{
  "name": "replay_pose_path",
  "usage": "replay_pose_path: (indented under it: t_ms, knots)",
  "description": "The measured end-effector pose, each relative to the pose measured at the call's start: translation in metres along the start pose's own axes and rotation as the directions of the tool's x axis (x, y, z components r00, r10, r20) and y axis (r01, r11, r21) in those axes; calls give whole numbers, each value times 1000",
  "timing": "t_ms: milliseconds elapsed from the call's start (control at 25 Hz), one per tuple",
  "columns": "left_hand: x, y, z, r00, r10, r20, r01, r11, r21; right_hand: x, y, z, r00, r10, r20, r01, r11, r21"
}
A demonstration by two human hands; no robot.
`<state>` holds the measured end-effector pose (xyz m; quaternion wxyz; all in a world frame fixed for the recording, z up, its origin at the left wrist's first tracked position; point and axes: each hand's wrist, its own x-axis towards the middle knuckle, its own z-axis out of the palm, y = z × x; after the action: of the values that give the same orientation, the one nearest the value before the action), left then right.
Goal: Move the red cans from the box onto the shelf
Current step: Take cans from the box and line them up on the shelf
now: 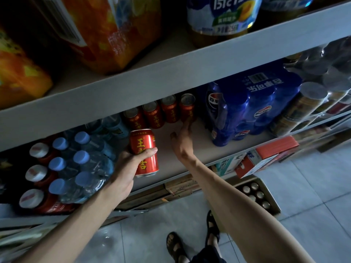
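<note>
My left hand [125,168] grips a red can [145,149] with yellow characters, held upright over the front of the grey shelf [205,147]. Several more red cans [161,112] stand in a row at the back of that shelf. My right hand [182,137] reaches deep onto the shelf, fingers apart, its fingertips touching the rightmost red can [187,107]. The cardboard box [273,202] sits on the floor at the right, under my right forearm, with several can tops [255,194] showing inside.
A pack of water bottles [81,164] and red-capped bottles [36,177] fill the shelf's left. A blue cola bottle pack [247,111] and wrapped cans [313,92] stand to the right. The upper shelf board [171,76] overhangs. Cartons [266,156] lie below; my sandalled feet [190,242] stand on tiles.
</note>
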<state>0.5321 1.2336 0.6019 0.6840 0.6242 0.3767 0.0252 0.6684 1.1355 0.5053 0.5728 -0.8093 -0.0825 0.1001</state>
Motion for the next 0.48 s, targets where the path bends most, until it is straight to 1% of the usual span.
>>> replay_pose_path:
  t_ms: [120,200,360,480]
  knots:
    - [2,-2,1,1000,5,-14,-5,1000,6,-3,0,-3,1000,10,3,-10,999,34]
    - [3,-3,2,1000,4,-16,-3,1000,17,-3,-4,-5,999,52,-4,-52,997,55]
    - [4,-7,3,1000,-12,-9,12,1000,24,4,-13,-3,996,83,-39,-78,991,108]
    - [4,-9,4,999,-33,-32,34,999,13,8,-13,-9,995,96,-10,-94,991,95]
